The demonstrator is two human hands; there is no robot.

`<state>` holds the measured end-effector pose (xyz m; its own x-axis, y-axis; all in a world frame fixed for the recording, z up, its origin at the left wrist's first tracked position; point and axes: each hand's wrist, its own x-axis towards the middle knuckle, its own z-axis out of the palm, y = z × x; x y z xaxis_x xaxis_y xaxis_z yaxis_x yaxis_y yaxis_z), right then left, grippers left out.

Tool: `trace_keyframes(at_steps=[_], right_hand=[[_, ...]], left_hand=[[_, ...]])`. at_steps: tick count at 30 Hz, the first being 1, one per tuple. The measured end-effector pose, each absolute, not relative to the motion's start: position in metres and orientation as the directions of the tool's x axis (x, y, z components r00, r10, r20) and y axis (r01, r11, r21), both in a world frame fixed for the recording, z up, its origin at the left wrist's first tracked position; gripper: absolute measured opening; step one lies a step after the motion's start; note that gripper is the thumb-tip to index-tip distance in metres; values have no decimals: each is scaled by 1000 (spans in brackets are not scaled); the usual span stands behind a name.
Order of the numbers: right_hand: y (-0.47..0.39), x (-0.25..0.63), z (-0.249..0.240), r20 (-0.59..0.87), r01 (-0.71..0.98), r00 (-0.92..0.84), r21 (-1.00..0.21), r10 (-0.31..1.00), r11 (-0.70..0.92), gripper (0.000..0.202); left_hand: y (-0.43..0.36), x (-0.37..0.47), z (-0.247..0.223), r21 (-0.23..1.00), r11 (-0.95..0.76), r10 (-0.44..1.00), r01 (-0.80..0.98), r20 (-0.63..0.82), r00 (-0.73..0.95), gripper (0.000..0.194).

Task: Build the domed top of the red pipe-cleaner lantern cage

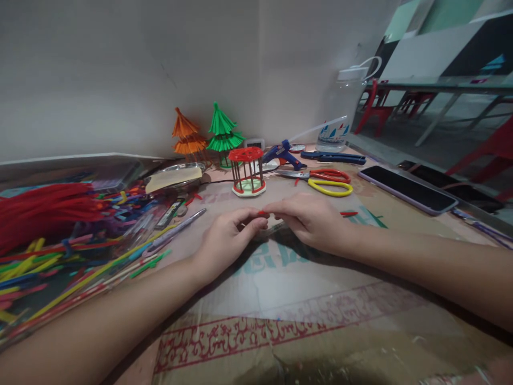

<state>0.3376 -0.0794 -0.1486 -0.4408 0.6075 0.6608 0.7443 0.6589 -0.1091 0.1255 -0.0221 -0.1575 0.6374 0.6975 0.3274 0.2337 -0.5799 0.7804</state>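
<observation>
A short red pipe cleaner piece point(262, 213) sits between my fingertips, mostly covered by them. My left hand point(234, 235) pinches it between thumb and forefinger. From the other side, my right hand point(315, 219) meets it with closed fingers, thumb largely hidden. Just beyond my hands stands a small model pavilion frame point(247, 179) with a red ring on top, thin dark posts and a pale base edged in red. Another red piece point(348, 214) lies on the table by my right wrist. Scissors point(331, 182) with red and yellow handles lie behind my right hand.
Orange point(186, 133) and green point(224, 128) tiered models stand at the wall. A blue glue gun point(286, 155), a blue cutter point(332, 157), a water bottle point(336, 112) and a phone point(406, 188) are at right. Colourful pipe cleaners point(48, 214) crowd the left; a pen point(192, 219) lies nearer.
</observation>
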Motion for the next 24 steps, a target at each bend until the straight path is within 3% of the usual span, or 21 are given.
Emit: trace_keyframes(at_steps=[4, 15, 24], right_hand=[[-80, 338, -148, 651, 743, -435, -131, 622, 657, 30], [-80, 337, -152, 599, 689, -333, -372, 728, 622, 31], [-78, 340, -159, 577, 686, -312, -413, 754, 600, 32]], left_hand=[[-22, 125, -157, 783, -574, 699, 242, 315, 642, 21], [-24, 125, -155, 786, -569, 697, 240, 307, 648, 20], [-23, 125, -153, 719, -634, 690, 286, 359, 628, 18]])
